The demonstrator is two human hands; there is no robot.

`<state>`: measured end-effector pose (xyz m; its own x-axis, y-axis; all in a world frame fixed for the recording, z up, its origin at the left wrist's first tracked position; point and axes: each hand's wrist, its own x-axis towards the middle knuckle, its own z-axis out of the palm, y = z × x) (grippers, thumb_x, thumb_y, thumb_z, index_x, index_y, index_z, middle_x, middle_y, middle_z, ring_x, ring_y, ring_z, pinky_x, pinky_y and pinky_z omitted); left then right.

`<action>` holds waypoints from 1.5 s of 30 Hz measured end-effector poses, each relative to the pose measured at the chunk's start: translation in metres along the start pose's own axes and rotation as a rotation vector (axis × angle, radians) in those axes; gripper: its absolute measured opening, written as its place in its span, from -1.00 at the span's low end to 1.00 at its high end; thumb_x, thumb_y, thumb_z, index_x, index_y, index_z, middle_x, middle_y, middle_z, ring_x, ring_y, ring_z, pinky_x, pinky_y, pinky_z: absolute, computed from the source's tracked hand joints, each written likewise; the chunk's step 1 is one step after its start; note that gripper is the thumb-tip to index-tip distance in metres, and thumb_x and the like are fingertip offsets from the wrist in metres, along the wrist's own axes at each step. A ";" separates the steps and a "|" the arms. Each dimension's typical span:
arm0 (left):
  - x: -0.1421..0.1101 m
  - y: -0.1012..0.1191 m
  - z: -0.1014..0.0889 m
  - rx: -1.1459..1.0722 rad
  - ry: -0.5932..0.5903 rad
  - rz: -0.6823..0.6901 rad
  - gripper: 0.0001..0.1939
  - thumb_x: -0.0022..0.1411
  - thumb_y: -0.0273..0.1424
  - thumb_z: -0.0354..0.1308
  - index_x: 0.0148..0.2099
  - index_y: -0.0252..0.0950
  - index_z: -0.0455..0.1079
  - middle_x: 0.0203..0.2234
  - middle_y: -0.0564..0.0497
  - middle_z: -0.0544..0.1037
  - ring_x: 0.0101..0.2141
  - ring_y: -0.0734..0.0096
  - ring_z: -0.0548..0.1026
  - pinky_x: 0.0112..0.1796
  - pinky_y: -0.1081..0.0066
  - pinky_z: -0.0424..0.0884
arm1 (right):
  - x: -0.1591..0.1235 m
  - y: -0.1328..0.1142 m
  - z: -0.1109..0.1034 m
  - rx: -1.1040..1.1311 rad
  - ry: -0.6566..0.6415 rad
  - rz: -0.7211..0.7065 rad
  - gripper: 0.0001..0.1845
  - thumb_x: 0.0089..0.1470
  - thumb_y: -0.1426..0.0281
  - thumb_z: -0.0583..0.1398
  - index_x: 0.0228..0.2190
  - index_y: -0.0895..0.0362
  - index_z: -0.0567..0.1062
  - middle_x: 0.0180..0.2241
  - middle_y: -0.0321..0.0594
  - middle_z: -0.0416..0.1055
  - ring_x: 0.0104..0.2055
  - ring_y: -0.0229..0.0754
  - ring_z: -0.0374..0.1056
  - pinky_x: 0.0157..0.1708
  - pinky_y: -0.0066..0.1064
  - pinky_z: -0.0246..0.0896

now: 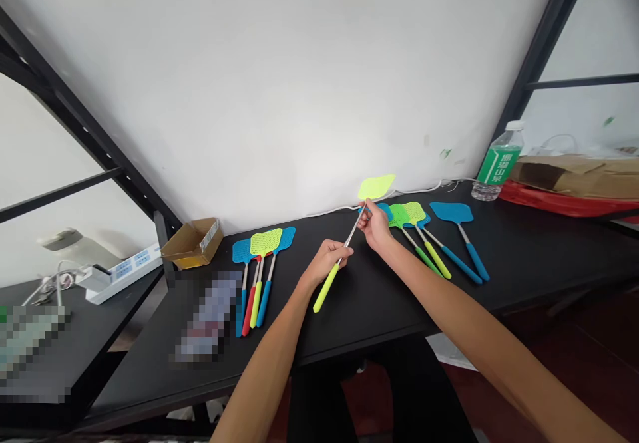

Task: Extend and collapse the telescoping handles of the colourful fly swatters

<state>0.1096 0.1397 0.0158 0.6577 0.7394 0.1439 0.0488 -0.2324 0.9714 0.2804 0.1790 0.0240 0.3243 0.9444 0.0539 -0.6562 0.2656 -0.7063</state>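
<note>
Over the middle of the black table, both my hands hold one yellow fly swatter [327, 288], tilted with its head up and to the right. My left hand [327, 261] is closed round the metal shaft just above the yellow grip. Higher up, my right hand [373, 225] pinches the shaft close below the swatter's head. Left of my left arm lies a group of blue, red and yellow swatters [266, 240], heads overlapping. Beyond my right hand rest several green, yellow and blue swatters [414, 213], with a separate blue swatter [452, 212] at their right.
A small open cardboard box [192, 247] stands at the table's back left. A white power strip [124, 273] is farther left. At the back right are a water bottle [498, 163] and a cardboard piece [579, 173] on red material. A white cable [329, 211] runs along the wall.
</note>
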 end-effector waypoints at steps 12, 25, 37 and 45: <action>-0.003 0.011 0.003 0.023 -0.083 -0.005 -0.67 0.18 -0.35 -0.03 -0.59 -0.32 0.29 -0.75 0.05 0.33 -0.65 0.54 0.18 -0.51 0.43 0.07 | -0.004 -0.001 0.003 0.013 -0.014 0.034 -0.55 -0.01 -0.02 0.32 -0.43 0.13 0.47 -0.69 -0.45 0.14 -0.68 -0.40 0.03 -0.72 -0.52 0.02; -0.003 0.016 0.007 0.112 -0.043 -0.036 -0.56 0.23 -0.14 0.11 -0.60 -0.31 0.27 -0.72 0.08 0.33 -0.62 0.54 0.17 -0.48 0.43 0.08 | -0.002 -0.007 0.002 -0.028 0.046 0.006 -0.50 0.05 -0.10 0.23 -0.51 0.09 0.37 -0.70 -0.44 0.09 -0.71 -0.39 0.03 -0.74 -0.49 0.02; 0.002 0.011 0.008 0.130 0.025 -0.029 -0.53 0.25 -0.10 0.11 -0.57 -0.32 0.30 -0.70 0.09 0.34 -0.62 0.56 0.19 -0.49 0.45 0.10 | -0.011 0.010 0.004 -0.315 -0.105 -0.087 -0.58 0.02 0.06 0.29 -0.58 0.13 0.40 -0.68 -0.39 0.19 -0.69 -0.40 0.05 -0.71 -0.51 -0.02; 0.006 0.003 0.008 0.020 0.106 -0.094 -0.52 0.22 0.00 0.12 -0.47 -0.33 0.34 -0.70 0.11 0.33 -0.66 0.58 0.19 -0.57 0.49 0.06 | -0.018 0.017 0.005 -0.599 -0.290 -0.169 -0.56 0.09 0.06 0.23 -0.62 0.12 0.44 -0.68 -0.34 0.26 -0.66 -0.35 0.15 -0.64 -0.49 0.06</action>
<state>0.1197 0.1382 0.0177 0.5667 0.8207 0.0730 0.1217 -0.1710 0.9777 0.2600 0.1673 0.0142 0.1389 0.9354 0.3252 -0.0958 0.3395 -0.9357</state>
